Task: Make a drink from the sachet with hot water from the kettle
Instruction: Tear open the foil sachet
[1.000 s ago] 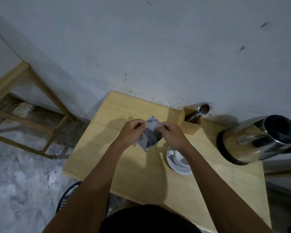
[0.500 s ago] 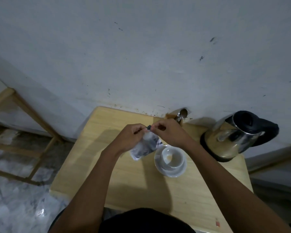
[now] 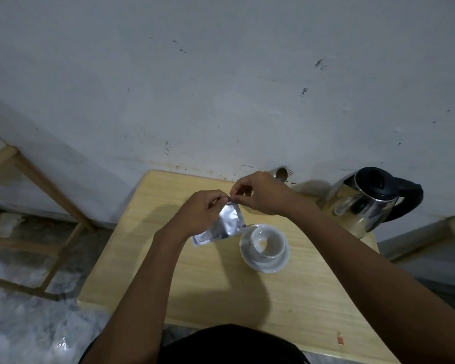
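Silver foil sachet (image 3: 226, 225) hangs tilted above the pale wooden desk (image 3: 200, 290) at the centre of the frame, its lower corner pointing down-left and its top edge held by both hands. The left hand (image 3: 202, 214) pinches the top edge between thumb and curled fingers; the right hand (image 3: 260, 194), just right of it and slightly higher, pinches the same edge with thumb and forefinger, the other fingers bent in. Just below-right of the sachet stands a white ceramic cup (image 3: 268, 243) on a white saucer (image 3: 265, 264). A shiny steel kettle with a black lid and handle (image 3: 365, 203) sits at the desk's right end, near the grey wall (image 3: 221, 88).
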Available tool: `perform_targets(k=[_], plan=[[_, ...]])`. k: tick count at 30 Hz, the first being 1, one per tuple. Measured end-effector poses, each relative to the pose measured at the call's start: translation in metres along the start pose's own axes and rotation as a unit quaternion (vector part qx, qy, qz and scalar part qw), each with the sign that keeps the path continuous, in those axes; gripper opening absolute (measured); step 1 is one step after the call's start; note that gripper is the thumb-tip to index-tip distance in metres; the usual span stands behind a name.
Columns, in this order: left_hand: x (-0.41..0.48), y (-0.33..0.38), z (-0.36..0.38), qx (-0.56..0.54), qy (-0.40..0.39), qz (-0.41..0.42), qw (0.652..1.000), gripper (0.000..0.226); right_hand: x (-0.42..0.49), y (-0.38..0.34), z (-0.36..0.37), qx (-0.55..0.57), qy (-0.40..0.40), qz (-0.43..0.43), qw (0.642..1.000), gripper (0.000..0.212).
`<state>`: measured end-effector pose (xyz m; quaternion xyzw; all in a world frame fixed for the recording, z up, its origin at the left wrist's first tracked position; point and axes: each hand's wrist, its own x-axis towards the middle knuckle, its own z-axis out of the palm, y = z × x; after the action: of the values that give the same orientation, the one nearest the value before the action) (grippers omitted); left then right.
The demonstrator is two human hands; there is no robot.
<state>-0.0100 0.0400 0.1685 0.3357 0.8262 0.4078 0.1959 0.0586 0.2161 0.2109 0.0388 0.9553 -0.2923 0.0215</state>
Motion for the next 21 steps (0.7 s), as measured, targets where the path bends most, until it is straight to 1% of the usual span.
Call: perform_targets(k=[4, 7, 10, 15, 21], plan=[[0.001, 0.004, -0.001, 0.014, 0.024, 0.013, 1.0, 0.021, 0.003, -0.003, -0.005, 0.005, 0.007, -0.009, 1.0, 0.011], [0.003, 0.01, -0.001, -0.008, 0.057, 0.016, 0.998, 0.021, 0.004, -0.006, -0.011, 0.013, 0.019, -0.012, 1.0, 0.015], [0.006, 0.012, -0.001, -0.022, 0.075, 0.005, 0.997, 0.021, 0.005, -0.009, -0.014, 0.01, 0.022, -0.001, 1.0, 0.012], [0.01, 0.017, -0.003, -0.029, 0.095, 0.013, 0.995, 0.023, 0.005, -0.012, -0.013, 0.003, 0.051, 0.003, 0.999, 0.009], [0.014, 0.025, -0.004, -0.054, 0.113, 0.0, 0.992, 0.023, 0.003, -0.015, -0.01, -0.006, 0.089, -0.01, 0.996, 0.012]])
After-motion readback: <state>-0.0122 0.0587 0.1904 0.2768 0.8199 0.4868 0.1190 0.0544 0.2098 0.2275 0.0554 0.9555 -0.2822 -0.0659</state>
